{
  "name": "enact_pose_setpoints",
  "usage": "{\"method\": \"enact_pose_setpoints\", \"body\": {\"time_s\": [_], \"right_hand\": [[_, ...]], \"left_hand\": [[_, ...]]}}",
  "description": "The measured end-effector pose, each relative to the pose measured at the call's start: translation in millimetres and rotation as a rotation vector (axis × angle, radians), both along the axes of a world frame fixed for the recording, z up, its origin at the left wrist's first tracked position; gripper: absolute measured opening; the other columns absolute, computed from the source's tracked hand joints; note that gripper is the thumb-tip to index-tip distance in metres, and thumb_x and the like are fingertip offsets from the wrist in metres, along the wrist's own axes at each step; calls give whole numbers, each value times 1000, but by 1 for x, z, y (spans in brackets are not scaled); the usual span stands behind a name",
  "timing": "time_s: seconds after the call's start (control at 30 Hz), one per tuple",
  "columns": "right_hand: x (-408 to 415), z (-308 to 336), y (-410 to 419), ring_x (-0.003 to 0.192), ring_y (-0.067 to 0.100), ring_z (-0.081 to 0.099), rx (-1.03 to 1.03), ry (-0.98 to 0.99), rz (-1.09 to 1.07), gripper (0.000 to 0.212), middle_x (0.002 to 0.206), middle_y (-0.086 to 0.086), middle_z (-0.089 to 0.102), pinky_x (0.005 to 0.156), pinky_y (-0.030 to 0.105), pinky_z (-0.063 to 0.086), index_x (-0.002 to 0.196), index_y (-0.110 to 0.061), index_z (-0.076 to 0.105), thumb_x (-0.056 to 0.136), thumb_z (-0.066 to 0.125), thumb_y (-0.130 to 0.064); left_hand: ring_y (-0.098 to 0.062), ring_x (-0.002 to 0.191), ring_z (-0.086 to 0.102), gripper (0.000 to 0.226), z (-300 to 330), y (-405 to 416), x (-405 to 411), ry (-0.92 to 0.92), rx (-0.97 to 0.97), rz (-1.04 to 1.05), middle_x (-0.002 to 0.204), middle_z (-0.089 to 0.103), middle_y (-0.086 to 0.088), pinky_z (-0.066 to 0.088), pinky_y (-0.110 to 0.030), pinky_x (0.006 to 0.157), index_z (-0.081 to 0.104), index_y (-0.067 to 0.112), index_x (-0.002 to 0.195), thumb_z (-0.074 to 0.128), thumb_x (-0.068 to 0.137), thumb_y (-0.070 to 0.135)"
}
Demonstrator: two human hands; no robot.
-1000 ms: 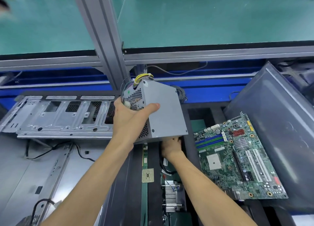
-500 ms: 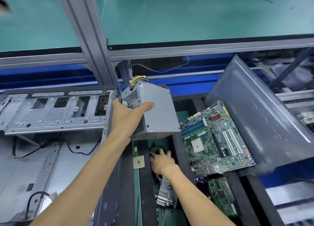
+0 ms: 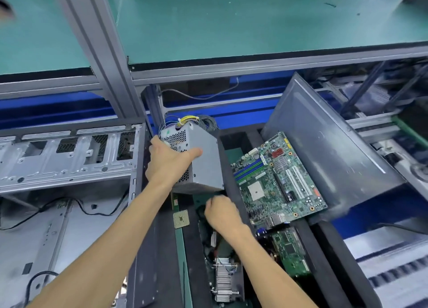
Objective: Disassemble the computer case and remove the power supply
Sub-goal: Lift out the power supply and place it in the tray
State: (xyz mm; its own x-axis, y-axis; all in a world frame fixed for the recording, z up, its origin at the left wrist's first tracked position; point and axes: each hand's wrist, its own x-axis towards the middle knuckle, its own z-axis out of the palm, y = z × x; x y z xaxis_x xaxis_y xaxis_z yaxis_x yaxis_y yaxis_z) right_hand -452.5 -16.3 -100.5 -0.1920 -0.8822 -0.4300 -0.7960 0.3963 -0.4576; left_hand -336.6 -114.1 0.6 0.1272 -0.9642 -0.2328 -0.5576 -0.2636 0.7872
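The grey metal power supply (image 3: 203, 162) with a perforated side and a bundle of yellow and grey wires at its far end hangs above a black tray. My left hand (image 3: 169, 162) grips its near left corner, thumb across the top face. My right hand (image 3: 222, 211) is below the unit, down in the black tray (image 3: 192, 250), fingers curled on something dark that I cannot make out. The open silver computer case (image 3: 67, 159) lies to the left, apart from the power supply.
A green motherboard (image 3: 278, 180) lies to the right, against a grey case side panel (image 3: 328, 145) leaning up. A loose CPU chip (image 3: 181, 219) and a finned heatsink (image 3: 223, 282) sit in the tray. A metal frame post (image 3: 97, 53) rises behind.
My right hand has left the underside of the power supply and dropped into the tray. The left hand alone now holds the unit. The view has shifted right.
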Motion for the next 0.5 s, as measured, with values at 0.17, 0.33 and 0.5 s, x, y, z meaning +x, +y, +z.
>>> {"method": "enact_pose_setpoints", "body": {"time_s": [0.17, 0.33, 0.5], "right_hand": [[-28, 41, -16, 88, 35, 59, -40, 36, -114, 17, 96, 17, 64, 74, 35, 46, 87, -5, 50, 98, 45, -16], [-25, 57, -43, 125, 36, 55, -210, -284, -145, 41, 132, 14, 63, 102, 45, 45, 133, -11, 59, 108, 33, -30], [-16, 46, -62, 129, 37, 49, -203, -372, -106, 49, 137, 13, 59, 93, 38, 39, 141, -16, 49, 109, 25, -43]], "left_hand": [[-37, 128, 48, 121, -17, -13, -10, -158, 22, -16, 154, 32, -11, 40, -43, 89, 16, 10, 152, 80, 63, 61], [-38, 119, 54, 115, -35, -21, -25, -228, 69, -23, 146, 37, -11, 39, -41, 79, 19, 10, 147, 78, 65, 63], [-38, 118, 54, 111, -46, -35, -32, -215, 133, 29, 145, 38, -14, 42, -43, 83, 21, 5, 145, 77, 68, 62]]}}
